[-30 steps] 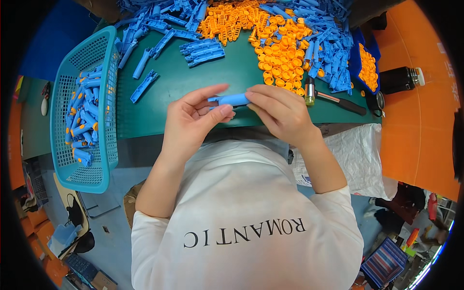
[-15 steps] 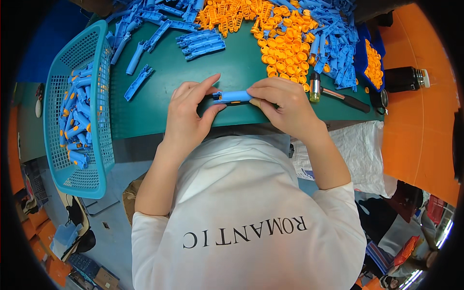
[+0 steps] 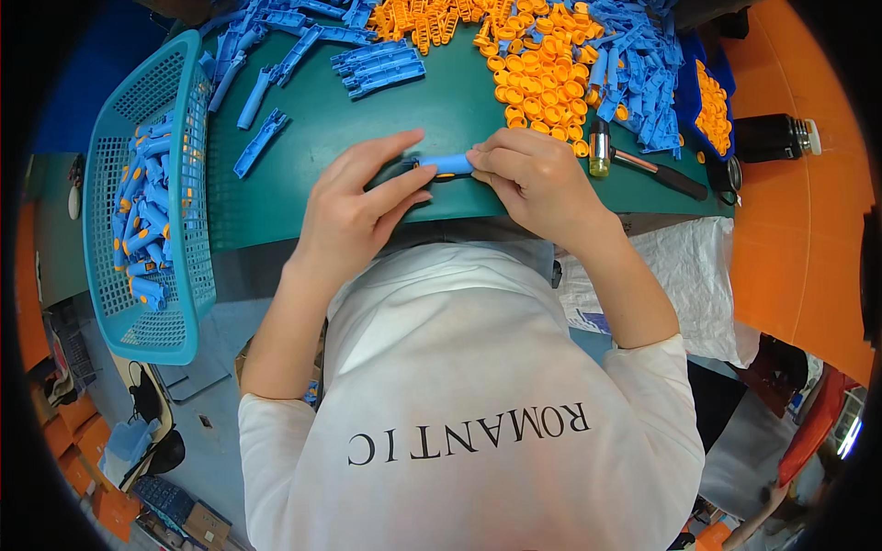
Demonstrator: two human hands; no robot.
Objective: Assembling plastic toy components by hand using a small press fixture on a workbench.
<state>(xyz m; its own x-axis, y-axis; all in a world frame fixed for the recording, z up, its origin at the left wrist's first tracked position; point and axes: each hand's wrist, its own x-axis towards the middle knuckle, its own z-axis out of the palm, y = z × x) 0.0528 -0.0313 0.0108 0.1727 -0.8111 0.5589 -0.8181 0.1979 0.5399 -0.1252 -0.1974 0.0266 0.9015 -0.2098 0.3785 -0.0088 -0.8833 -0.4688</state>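
Note:
A short blue plastic tube-shaped handle [image 3: 445,165] lies level just above the front of the green table, with a small orange piece showing along its lower side. My right hand [image 3: 542,179] pinches its right end between thumb and fingers. Spread fingers of my left hand [image 3: 358,197] reach the handle's left end, where one fingertip touches it. Part of that end is hidden by the finger. To the right of my right hand is a hammer [image 3: 657,169] with a clear yellowish head face and black grip.
A turquoise basket [image 3: 197,275] of blue-and-orange handles stands left. Blue half shells [image 3: 378,68], orange ladder-like strips [image 3: 432,23], orange caps [image 3: 537,87] and more blue parts [image 3: 643,92] cover the table's far side. A blue bin [image 3: 687,101] and black bottle [image 3: 772,138] are right.
The fingers of my left hand have spread, and one fingertip now lies over the handle's left end. My right hand keeps its pinch. The view has shifted slightly.

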